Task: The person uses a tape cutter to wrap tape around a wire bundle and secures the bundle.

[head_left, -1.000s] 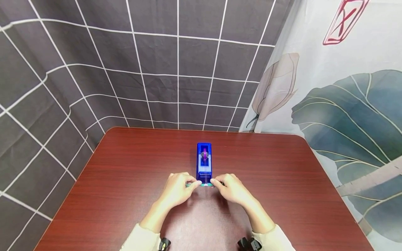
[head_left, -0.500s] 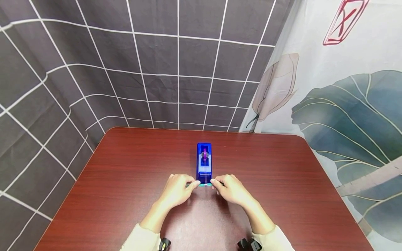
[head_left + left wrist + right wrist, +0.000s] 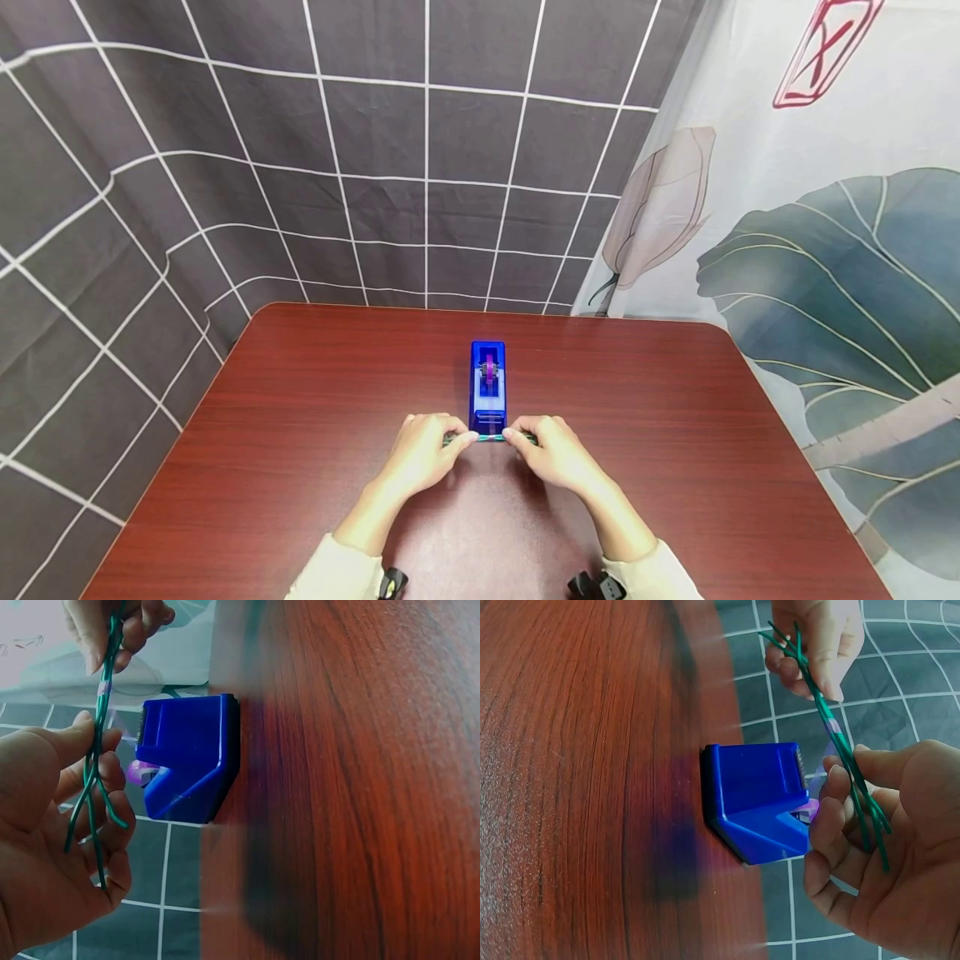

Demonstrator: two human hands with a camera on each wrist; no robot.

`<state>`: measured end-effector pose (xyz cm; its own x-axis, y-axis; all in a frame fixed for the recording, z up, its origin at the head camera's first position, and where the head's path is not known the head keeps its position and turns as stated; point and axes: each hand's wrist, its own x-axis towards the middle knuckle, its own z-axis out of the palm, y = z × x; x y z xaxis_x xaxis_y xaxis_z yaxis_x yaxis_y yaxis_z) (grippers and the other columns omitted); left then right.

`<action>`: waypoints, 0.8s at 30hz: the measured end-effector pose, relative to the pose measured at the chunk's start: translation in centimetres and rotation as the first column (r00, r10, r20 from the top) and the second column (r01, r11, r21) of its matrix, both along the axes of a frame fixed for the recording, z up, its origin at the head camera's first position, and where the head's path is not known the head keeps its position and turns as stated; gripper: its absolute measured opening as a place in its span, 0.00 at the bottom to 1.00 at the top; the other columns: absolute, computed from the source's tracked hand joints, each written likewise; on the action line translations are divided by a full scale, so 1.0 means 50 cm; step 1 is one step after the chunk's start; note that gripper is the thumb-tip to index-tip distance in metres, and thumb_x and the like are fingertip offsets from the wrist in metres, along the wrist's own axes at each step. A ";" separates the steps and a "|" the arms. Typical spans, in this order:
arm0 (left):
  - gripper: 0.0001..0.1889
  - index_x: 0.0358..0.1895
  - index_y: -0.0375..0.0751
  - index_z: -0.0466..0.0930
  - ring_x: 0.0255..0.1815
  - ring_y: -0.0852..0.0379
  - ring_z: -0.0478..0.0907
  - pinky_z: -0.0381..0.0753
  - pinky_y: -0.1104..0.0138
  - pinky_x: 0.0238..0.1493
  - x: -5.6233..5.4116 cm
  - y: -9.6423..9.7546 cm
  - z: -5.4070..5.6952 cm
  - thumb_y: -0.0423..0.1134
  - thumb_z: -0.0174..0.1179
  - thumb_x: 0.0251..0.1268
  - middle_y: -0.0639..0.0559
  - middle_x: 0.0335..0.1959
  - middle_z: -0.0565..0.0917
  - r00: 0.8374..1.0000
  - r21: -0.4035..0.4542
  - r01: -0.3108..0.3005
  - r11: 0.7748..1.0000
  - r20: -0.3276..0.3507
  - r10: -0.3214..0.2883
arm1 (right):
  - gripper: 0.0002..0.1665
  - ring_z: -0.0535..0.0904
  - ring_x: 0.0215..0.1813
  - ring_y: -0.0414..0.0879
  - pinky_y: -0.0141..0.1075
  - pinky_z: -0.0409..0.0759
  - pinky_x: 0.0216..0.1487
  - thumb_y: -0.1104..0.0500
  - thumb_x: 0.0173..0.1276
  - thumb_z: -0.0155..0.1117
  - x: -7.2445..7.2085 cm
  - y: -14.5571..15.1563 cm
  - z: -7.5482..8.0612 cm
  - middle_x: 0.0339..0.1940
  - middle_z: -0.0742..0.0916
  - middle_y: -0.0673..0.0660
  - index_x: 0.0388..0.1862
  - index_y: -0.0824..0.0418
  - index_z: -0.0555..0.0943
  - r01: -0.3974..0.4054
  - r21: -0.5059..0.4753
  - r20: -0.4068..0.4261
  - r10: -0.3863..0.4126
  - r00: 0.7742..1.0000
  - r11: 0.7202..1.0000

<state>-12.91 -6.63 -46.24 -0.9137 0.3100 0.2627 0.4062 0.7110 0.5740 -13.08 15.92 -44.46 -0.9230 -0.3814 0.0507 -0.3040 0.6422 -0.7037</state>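
Note:
Both hands hold a bundle of thin green wires (image 3: 491,437) level at the front end of a blue tape dispenser (image 3: 489,421). My left hand (image 3: 426,454) pinches the left part between thumb and fingers, and my right hand (image 3: 553,454) pinches the right part. Loose wire ends fan out past the fingers in both wrist views. Around the middle of the bundle sits a band of clear purplish tape (image 3: 833,726). From there a sheer tape strip (image 3: 821,759) runs towards the dispenser's toothed cutter (image 3: 801,766). The purple tape roll (image 3: 489,371) sits in the dispenser.
The dispenser stands on a reddish-brown wooden table (image 3: 337,375), its long side pointing away from me. A dark grid-patterned curtain (image 3: 375,208) hangs behind and to the left. A pale leaf-print curtain (image 3: 750,150) hangs at the right.
The green bundle has shifted slightly forward, closer against the dispenser's front end. My left thumb has slid a little to the left. The dispenser stays in place.

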 end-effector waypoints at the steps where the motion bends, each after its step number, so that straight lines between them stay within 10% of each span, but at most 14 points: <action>1: 0.07 0.30 0.52 0.88 0.32 0.63 0.81 0.73 0.55 0.44 0.000 0.000 0.001 0.45 0.66 0.67 0.61 0.29 0.86 1.000 0.003 -0.002 1.000 0.000 0.002 | 0.17 0.66 0.19 0.34 0.30 0.67 0.24 0.57 0.76 0.61 0.000 0.000 -0.001 0.15 0.73 0.42 0.26 0.61 0.82 0.000 -0.005 -0.007 0.000 1.000 1.000; 24: 0.07 0.30 0.50 0.86 0.35 0.58 0.79 0.69 0.55 0.45 -0.001 0.003 0.000 0.46 0.69 0.64 0.61 0.28 0.84 0.999 0.021 -0.041 0.999 -0.025 0.041 | 0.05 0.73 0.27 0.34 0.31 0.74 0.32 0.61 0.68 0.70 -0.001 -0.003 -0.017 0.27 0.85 0.45 0.30 0.55 0.86 0.058 -0.086 -0.137 -0.069 0.988 0.995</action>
